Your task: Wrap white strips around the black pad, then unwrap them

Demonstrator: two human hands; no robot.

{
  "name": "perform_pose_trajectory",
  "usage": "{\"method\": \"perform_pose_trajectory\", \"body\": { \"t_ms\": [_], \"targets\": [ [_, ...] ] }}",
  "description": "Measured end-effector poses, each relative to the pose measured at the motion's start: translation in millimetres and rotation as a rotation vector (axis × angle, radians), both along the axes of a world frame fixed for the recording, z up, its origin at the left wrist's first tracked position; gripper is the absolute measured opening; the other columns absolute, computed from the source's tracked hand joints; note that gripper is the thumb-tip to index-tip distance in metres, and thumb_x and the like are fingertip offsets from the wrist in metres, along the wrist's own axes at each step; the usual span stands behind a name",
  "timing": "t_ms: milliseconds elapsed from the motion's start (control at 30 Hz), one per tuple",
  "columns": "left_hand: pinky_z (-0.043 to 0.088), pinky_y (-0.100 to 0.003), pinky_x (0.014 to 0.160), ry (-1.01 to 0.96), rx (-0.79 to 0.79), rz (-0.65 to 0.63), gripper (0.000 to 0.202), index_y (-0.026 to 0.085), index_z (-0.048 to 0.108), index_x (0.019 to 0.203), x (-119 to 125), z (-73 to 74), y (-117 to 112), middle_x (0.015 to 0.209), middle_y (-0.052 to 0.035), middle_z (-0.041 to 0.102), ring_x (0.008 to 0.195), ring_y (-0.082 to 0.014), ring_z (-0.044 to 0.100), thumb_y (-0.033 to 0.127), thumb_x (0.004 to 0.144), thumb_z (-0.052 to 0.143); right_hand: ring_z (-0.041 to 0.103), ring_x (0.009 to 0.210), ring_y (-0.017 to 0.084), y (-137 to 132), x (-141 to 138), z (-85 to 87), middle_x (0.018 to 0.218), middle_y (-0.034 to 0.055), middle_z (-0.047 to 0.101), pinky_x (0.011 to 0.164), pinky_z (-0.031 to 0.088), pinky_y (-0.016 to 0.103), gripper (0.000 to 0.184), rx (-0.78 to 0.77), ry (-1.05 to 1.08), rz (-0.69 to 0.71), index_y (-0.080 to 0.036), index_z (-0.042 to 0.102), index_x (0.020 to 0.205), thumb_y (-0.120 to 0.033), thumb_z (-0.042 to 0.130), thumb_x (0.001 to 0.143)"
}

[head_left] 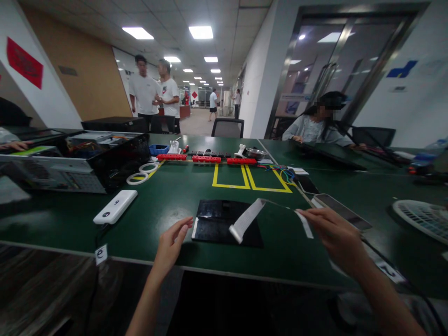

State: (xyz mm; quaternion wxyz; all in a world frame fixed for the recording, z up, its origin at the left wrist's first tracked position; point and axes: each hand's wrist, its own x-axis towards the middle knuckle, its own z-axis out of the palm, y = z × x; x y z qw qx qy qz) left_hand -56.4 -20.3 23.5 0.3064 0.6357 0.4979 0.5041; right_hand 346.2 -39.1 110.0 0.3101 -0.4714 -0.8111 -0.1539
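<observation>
My right hand (335,233) pinches one end of a flat white ribbon cable (247,220) that arches up and left over a black flat panel (224,221) lying on the green table (168,200). The cable's far end hangs just above the panel's right part. My left hand (172,242) rests by the panel's left edge, fingers stretched out and touching the white strip along that edge, holding nothing.
A white power bank (115,206) lies to the left, an open computer case (66,163) behind it, tape rolls (143,173) nearby. Red holders (206,159) line the back, yellow floor-tape boxes (245,179) mid-table. A phone (341,211) and fan (422,217) sit right. One person sits at the far right; others stand behind.
</observation>
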Motion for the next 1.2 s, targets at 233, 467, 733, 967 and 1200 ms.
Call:
{"method": "perform_pose_trajectory", "body": {
  "t_ms": [233,467,733,967,1200],
  "targets": [
    [0.054,-0.032,0.074,0.116,-0.12,-0.296,0.044,0.024,0.049,0.131,36.2,10.5,-15.9,0.106,-0.0074,0.067,0.082,-0.018,0.066,0.037,0.09,0.048,0.057,0.085,0.015,17.4,-74.6,-41.9,0.093,0.0066,0.062,0.075,0.05,0.028,0.041,-0.08,-0.091,0.381,-0.022,0.061,0.114,-0.006,0.033,0.089],
    [0.051,-0.044,0.086,0.64,0.307,0.003,0.038,0.03,0.058,0.122,43.2,-17.7,-7.7,0.124,-0.0086,0.056,0.102,-0.0234,0.057,0.016,0.087,0.052,0.053,0.086,0.019,40.0,-114.8,-69.4,0.093,0.0095,0.063,0.072,0.045,0.032,0.029,0.14,-0.298,0.353,-0.014,0.062,0.107,-0.011,0.039,0.091],
    [0.042,-0.046,0.1,0.836,0.449,-0.053,0.041,0.024,0.053,0.126,44.1,-25.8,0.1,0.131,-0.0074,0.055,0.123,-0.0253,0.048,0.01,0.088,0.047,0.05,0.076,0.016,44.1,-141.1,-72.0,0.085,0.0075,0.062,0.064,0.039,0.03,0.026,0.166,-0.408,0.31,-0.014,0.062,0.102,-0.013,0.038,0.092],
    [0.039,-0.046,0.104,0.85,0.392,-0.084,0.043,0.022,0.054,0.125,45.3,-29.6,12.4,0.126,-0.008,0.06,0.121,-0.0222,0.051,0.004,0.088,0.041,0.051,0.075,0.018,45.0,-151.2,-73.9,0.086,0.0076,0.061,0.062,0.036,0.033,0.025,0.171,-0.557,0.277,-0.012,0.059,0.105,-0.01,0.039,0.091],
    [0.042,-0.043,0.102,0.837,0.35,-0.072,0.037,0.022,0.058,0.119,46.0,-32.2,15.5,0.123,-0.0081,0.062,0.117,-0.022,0.054,0.008,0.089,0.042,0.052,0.076,0.018,48.2,-152.8,-79.9,0.088,0.0077,0.062,0.062,0.036,0.033,0.024,0.121,-0.588,0.275,-0.013,0.059,0.104,-0.01,0.039,0.091]
  ]
}}
